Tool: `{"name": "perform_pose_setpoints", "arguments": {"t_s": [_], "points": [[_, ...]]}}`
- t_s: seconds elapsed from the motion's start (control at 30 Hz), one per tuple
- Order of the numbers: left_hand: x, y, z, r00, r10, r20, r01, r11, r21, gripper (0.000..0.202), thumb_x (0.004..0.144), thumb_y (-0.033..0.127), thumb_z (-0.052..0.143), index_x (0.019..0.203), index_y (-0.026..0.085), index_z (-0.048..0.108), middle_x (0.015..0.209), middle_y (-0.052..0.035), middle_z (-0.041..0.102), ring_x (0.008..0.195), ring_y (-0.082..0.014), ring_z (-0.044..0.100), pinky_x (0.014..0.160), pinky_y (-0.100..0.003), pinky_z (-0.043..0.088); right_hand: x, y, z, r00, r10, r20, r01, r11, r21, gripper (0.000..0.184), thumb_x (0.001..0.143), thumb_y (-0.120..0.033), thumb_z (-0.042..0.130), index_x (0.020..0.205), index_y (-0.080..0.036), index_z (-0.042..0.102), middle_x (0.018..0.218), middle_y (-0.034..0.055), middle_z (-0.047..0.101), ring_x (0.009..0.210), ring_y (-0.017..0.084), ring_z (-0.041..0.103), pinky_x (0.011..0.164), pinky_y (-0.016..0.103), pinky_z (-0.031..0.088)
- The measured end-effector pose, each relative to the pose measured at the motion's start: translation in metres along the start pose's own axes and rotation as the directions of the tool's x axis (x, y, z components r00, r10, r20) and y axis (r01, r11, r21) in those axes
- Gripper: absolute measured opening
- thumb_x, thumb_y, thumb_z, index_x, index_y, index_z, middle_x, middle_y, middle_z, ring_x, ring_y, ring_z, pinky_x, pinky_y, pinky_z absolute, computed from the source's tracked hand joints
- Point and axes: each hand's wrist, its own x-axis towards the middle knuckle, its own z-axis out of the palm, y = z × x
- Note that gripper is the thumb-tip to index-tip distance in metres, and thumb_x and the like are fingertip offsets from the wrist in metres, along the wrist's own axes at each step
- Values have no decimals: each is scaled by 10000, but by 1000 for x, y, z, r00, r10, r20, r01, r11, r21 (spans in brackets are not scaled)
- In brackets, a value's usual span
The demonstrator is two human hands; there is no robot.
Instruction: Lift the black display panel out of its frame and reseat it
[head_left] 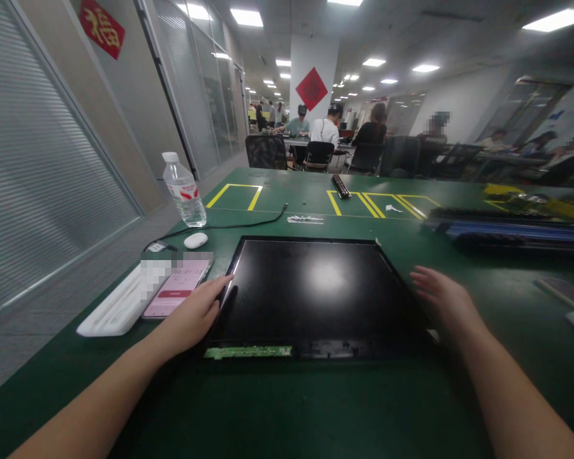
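A black LCD display panel (310, 293) lies flat on the green table, screen up, with a ceiling light mirrored in it. Along its near edge a narrow green circuit board (249, 352) is exposed at the left. At the panel's left edge, my left hand (198, 312) rests with fingers stretched out, fingertips at the frame. It does not visibly grip the panel. Just off the right edge, my right hand (442, 299) is held open, its fingers extended towards the panel and nothing in it.
Left of the panel are a phone (179, 287), a white tray-like case (117, 303), a small white earbud case (196, 240), a water bottle (185, 191) and a black cable (249, 223). Dark and blue strips (516, 231) lie at right. Several people sit beyond the table.
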Motion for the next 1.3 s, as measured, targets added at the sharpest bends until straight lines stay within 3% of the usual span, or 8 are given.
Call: {"name": "perform_pose_setpoints", "arguments": {"t_s": [0.07, 0.13, 0.3, 0.5, 0.77, 1.0, 1.13, 1.3], "points": [[0, -1, 0, 1000, -16, -12, 15, 999, -42, 656, 906, 232, 438, 1528, 73, 574, 1580, -195, 606, 1458, -373, 565, 1240, -561, 392, -2, 3, 4, 999, -28, -27, 22, 982, -189, 504, 768, -460, 677, 1193, -201, 762, 1157, 155, 801, 1069, 322, 745, 956, 460, 566], [-1, -1, -1, 999, -33, -18, 31, 994, -101, 657, 899, 233, 453, 1533, 113, 575, 1581, -168, 613, 1452, -362, 576, 1232, -553, 405, -3, 3, 6, 998, -59, 5, 58, 947, -315, 471, 729, -408, 699, 1145, -201, 777, 1073, 127, 816, 998, 305, 754, 952, 448, 558], [-1, 1, -3, 993, -106, -60, 78, 930, -359, 696, 872, 261, 539, 1561, 164, 529, 1606, -150, 591, 1497, -358, 525, 1246, -565, 374, -6, 1, 7, 994, -97, 54, 110, 913, -393, 468, 727, -425, 680, 1129, -211, 784, 1022, 106, 826, 944, 297, 764, 913, 442, 566], [-3, 19, -9, 952, -305, 14, 200, 589, -783, 697, 822, 238, 670, 1507, 249, 543, 1589, -117, 619, 1392, -338, 639, 1007, -442, 630, -6, 3, 6, 986, -144, 79, 164, 892, -420, 432, 707, -455, 686, 1064, -244, 809, 1006, 99, 832, 971, 322, 768, 922, 472, 569], [-1, 35, -11, 828, -534, 171, 350, 254, -902, 493, 759, 91, 788, 1224, 230, 699, 1567, -127, 634, 1174, -315, 778, 790, -358, 693, -8, -1, 8, 988, -136, 70, 153, 875, -459, 458, 670, -494, 653, 1023, -253, 817, 1014, 101, 827, 1019, 351, 757, 956, 501, 556], [-1, 39, -6, 803, -519, 293, 382, 69, -922, 764, 765, 46, 800, 1478, 234, 600, 1222, -108, 834, 796, -256, 850, 636, -316, 692, -6, 3, 7, 984, -156, 81, 176, 876, -449, 429, 660, -508, 653, 985, -272, 806, 982, 97, 821, 991, 357, 755, 937, 504, 559], [-1, 35, -3, 834, -460, 306, 361, 34, -932, 888, 717, 36, 832, 1545, 196, 552, 1163, -108, 853, 790, -261, 850, 644, -316, 685, -4, 4, 7, 985, -153, 81, 173, 867, -468, 442, 652, -528, 647, 978, -275, 807, 1003, 109, 816, 991, 366, 746, 931, 510, 550], [-3, 32, -1, 869, -364, 336, 374, 38, -927, 815, 706, 88, 855, 1480, 167, 612, 1139, -107, 860, 888, -294, 848, 687, -339, 680, -2, 5, 6, 986, -143, 83, 166, 858, -486, 458, 638, -541, 640, 979, -280, 801, 1003, 108, 813, 1009, 376, 738, 931, 514, 543]]}}
